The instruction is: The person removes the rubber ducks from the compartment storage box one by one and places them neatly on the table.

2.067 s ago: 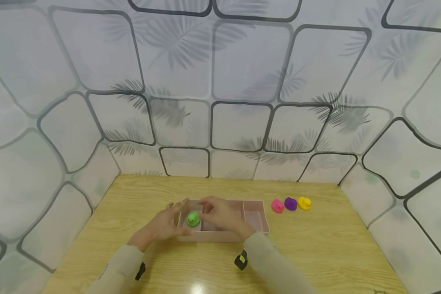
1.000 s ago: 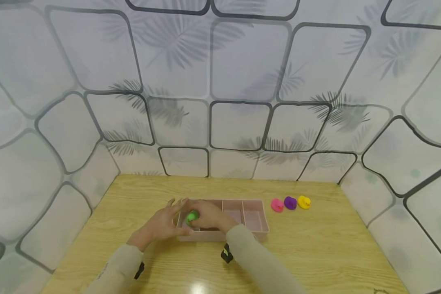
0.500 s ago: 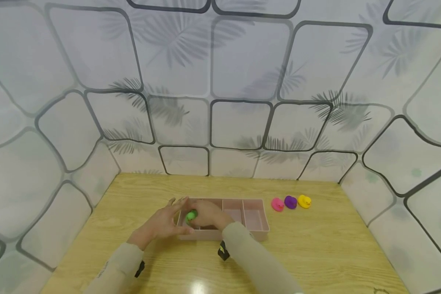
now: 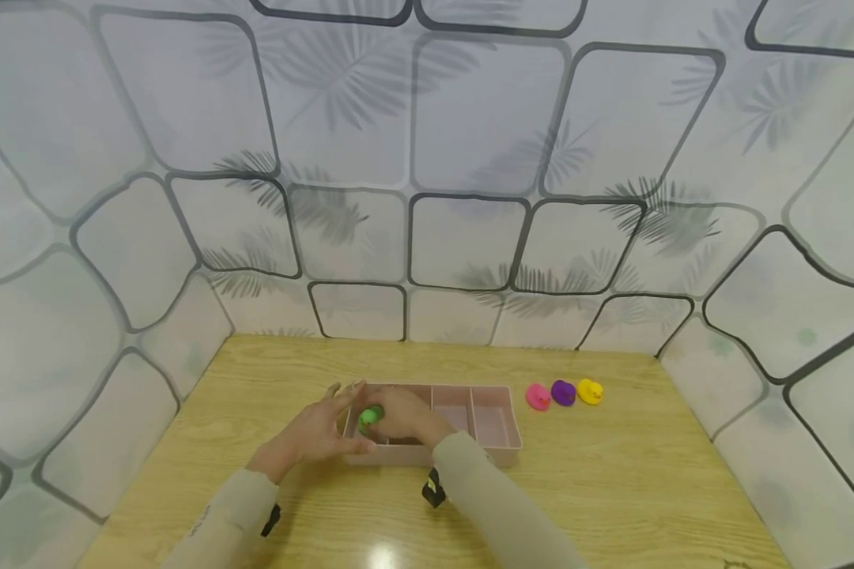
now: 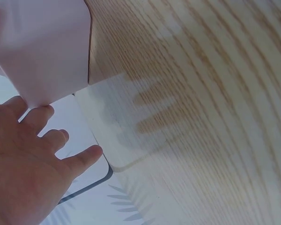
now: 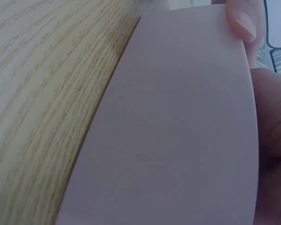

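Observation:
A pale pink divided box [image 4: 494,456] lies lengthwise on the table, split into several compartments. My left hand [image 4: 316,431] holds its left end, thumb on the front rim and fingers toward the back. In the left wrist view the other fingers of that hand [image 5: 28,159] spread beside the box's end wall [image 5: 42,51]. A green rubber duck [image 4: 368,418] sits in the leftmost compartment. Reaching into the box, my right hand [image 4: 402,415] pinches the duck from its right side; its fingertips are partly hidden. The front wall [image 6: 164,122] fills most of the right wrist view.
Right of the box, a pink duck [image 4: 538,397], a purple duck [image 4: 563,393] and a yellow duck [image 4: 590,391] stand in a row on the wooden table [image 4: 626,474]. Patterned cloth walls [image 4: 470,237] enclose the table at the back and both sides.
My right hand has moved left and down from above the divider onto the green duck. The duck has shifted slightly left and turned. My left hand has stayed on the box.

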{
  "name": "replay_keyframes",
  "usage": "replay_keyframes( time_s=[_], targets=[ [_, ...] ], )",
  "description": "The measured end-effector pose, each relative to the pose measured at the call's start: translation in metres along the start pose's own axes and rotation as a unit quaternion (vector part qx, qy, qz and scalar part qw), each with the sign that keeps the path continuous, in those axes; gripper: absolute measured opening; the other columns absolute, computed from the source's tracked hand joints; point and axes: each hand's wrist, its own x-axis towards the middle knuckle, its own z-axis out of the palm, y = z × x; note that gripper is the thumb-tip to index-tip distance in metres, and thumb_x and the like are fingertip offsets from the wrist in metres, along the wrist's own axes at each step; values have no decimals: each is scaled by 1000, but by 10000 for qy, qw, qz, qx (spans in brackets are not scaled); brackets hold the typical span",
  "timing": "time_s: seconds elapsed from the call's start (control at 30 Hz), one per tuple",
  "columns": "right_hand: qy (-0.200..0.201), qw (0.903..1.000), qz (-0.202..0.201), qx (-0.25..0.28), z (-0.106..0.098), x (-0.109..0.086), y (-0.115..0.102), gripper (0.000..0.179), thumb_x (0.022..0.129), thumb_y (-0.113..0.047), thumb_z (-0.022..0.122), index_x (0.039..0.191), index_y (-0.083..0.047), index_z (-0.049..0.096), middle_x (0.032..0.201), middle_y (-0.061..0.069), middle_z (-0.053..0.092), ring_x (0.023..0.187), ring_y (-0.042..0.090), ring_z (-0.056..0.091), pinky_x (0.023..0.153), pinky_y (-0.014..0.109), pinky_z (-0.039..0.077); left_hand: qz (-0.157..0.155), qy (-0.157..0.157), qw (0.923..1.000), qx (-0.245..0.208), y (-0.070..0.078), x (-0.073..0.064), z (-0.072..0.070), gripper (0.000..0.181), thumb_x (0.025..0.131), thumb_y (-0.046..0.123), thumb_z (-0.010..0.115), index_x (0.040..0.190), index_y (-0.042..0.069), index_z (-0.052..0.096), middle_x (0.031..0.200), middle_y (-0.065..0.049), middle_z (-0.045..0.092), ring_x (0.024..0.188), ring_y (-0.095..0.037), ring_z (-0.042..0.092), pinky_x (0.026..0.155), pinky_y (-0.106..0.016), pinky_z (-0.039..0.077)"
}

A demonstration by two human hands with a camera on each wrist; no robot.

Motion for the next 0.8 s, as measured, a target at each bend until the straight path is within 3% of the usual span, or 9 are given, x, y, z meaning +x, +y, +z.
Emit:
replay_keyframes(
  time_s=[0.17, 0.33, 0.43, 0.53, 0.7, 0.8],
  targets=[
    [25, 9999, -119, 32, -4, -3, -2, 21, 95, -17, 76, 116, -18, 79, 92, -7, 68, 80, 6, 54, 76, 22, 47, 1, -1, 10000, 35, 1, 0, -1, 114, 85, 72, 75, 170, 18, 22, 171, -24, 28, 155, -54, 28, 110, -74, 42],
    [45, 9999, -29, 156, -8, -6, -1, 33, 97, -19, 76, 129, -24, 76, 116, -6, 76, 92, 7, 60, 87, 28, 54, 3, -13, 10000, 0, 1, 0, -1, 115, 84, 73, 75, 170, 21, 21, 171, -26, 25, 155, -56, 26, 111, -77, 40],
    [-6, 9995, 73, 316, -13, -8, 0, 41, 98, -22, 75, 138, -27, 71, 124, -4, 76, 95, 8, 62, 89, 31, 55, -15, -30, 10000, -11, 1, 0, -1, 114, 85, 72, 75, 170, 20, 21, 171, -31, 23, 149, -57, 37, 108, -77, 42],
    [-11, 9985, 84, 537, -19, -12, 0, 45, 99, -24, 75, 143, -27, 68, 124, -2, 76, 88, 7, 62, 83, 29, 55, -20, -43, 10000, 11, 1, 0, -1, 113, 85, 71, 76, 170, 20, 22, 170, -33, 22, 141, -56, 48, 106, -76, 44],
    [15, 9970, 55, 776, -29, -18, 1, 47, 98, -23, 76, 144, -23, 67, 128, 2, 75, 85, 4, 65, 77, 21, 54, -11, -59, 10000, 24, 0, 1, 0, 113, 86, 70, 76, 170, 20, 21, 169, -35, 21, 116, -43, 69, 105, -75, 45],
    [58, 9959, 15, 903, -33, -20, 3, 45, 98, -22, 76, 142, -22, 69, 128, 4, 75, 90, 8, 68, 77, 22, 56, -4, -71, 10000, 28, 0, 1, 1, 113, 85, 71, 76, 170, 20, 21, 169, -37, 21, 104, -37, 73, 105, -76, 45]
  ],
)
